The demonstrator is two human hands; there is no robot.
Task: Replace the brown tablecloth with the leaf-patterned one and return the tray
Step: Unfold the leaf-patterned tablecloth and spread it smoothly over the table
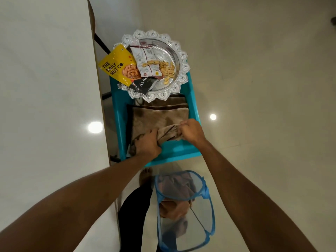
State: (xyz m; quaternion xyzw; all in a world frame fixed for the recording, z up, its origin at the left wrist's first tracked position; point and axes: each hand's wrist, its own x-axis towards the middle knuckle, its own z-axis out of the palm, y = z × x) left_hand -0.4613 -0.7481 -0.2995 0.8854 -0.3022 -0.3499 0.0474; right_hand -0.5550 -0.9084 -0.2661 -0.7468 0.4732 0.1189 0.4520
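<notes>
A brown tablecloth (160, 117) lies on a small turquoise table (192, 99), bunched up at its near edge. My left hand (147, 144) and my right hand (190, 130) both grip the gathered fold of the cloth. At the far end of the table sits a silver tray (179, 57) with a scalloped rim. It holds a yellow nut packet (116, 67), a white packet (145, 59), a black almond packet (143, 84) and loose nut shells (167, 70). No leaf-patterned cloth is in view.
A blue mesh laundry hamper (183, 211) with brownish fabric inside stands on the tiled floor just below the table. A white wall or counter (47, 88) runs along the left. My foot (145, 177) and dark trouser leg are beside the hamper.
</notes>
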